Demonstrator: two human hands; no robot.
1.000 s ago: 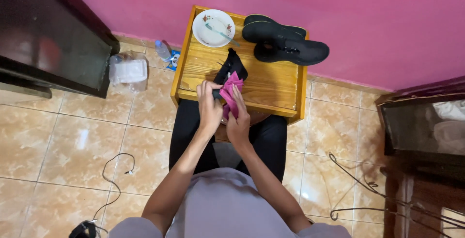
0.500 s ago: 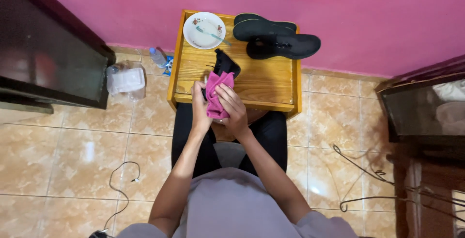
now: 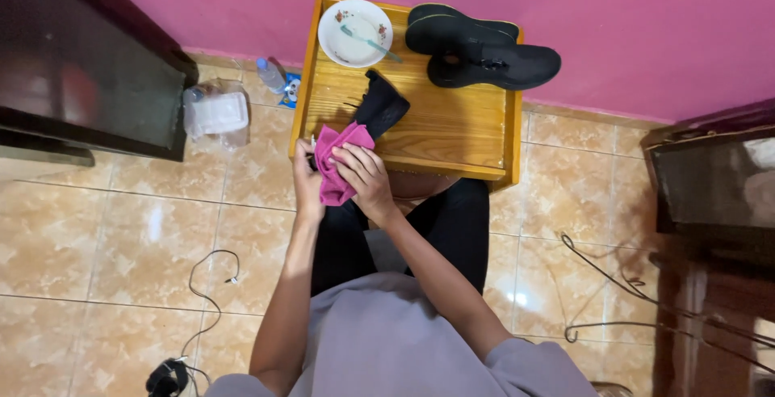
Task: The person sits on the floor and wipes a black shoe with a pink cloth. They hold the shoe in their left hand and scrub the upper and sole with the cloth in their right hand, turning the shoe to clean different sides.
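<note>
Over the near edge of a small wooden table [image 3: 452, 134], my left hand [image 3: 306, 183] grips the heel end of a black shoe [image 3: 381, 106] that points away from me. A pink cloth [image 3: 335, 163] is pressed against the shoe under my right hand [image 3: 365, 179]. The cloth covers the part of the shoe nearest me.
A white plate [image 3: 355, 32] with a toothbrush on it sits at the table's far left. A pair of black sandals [image 3: 476, 46] lies at the far right, by the pink wall. A clear plastic container [image 3: 214, 113] and a small bottle [image 3: 271, 75] stand on the tiled floor left of the table. Cables trail on the floor.
Both hands with the cloth and shoe have shifted left and slightly toward me. My right hand has slid over the cloth on the shoe.
</note>
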